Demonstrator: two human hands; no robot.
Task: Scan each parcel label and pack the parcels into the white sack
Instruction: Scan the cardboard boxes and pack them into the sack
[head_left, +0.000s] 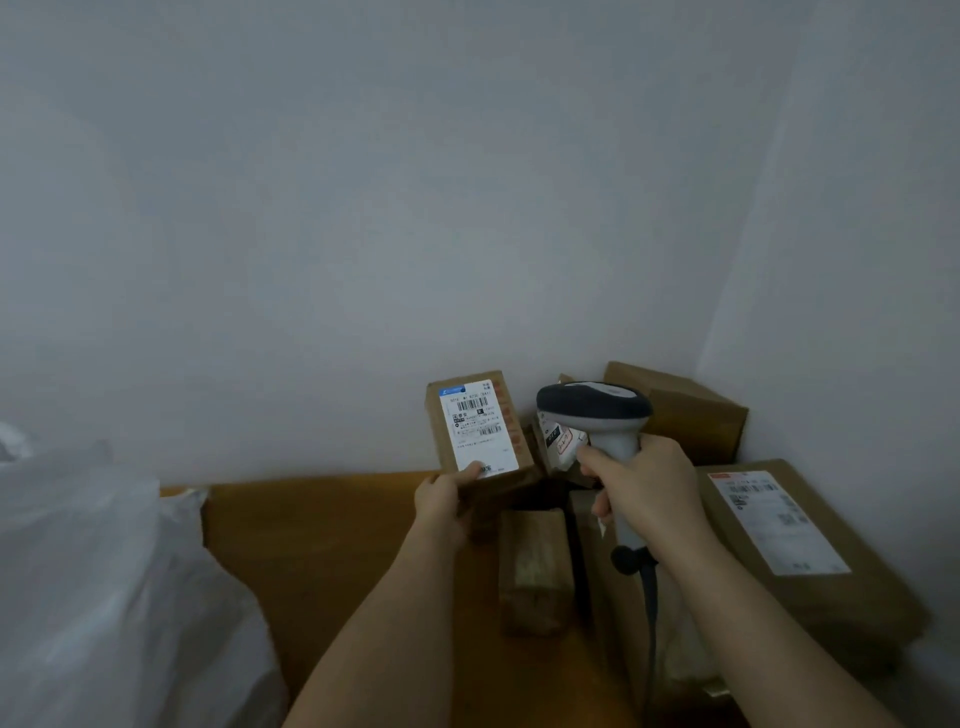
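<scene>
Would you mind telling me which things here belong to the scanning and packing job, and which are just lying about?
Part of the job:
- small parcel, held up in the left hand
- barcode scanner, gripped by the right hand
- white sack at left
- large labelled parcel, other boxes awaiting scanning

Just lying about:
- wooden table
- wall

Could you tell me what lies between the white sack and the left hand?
In the head view, only bare brown wooden tabletop lies between the white plastic sack and the left hand.
</scene>
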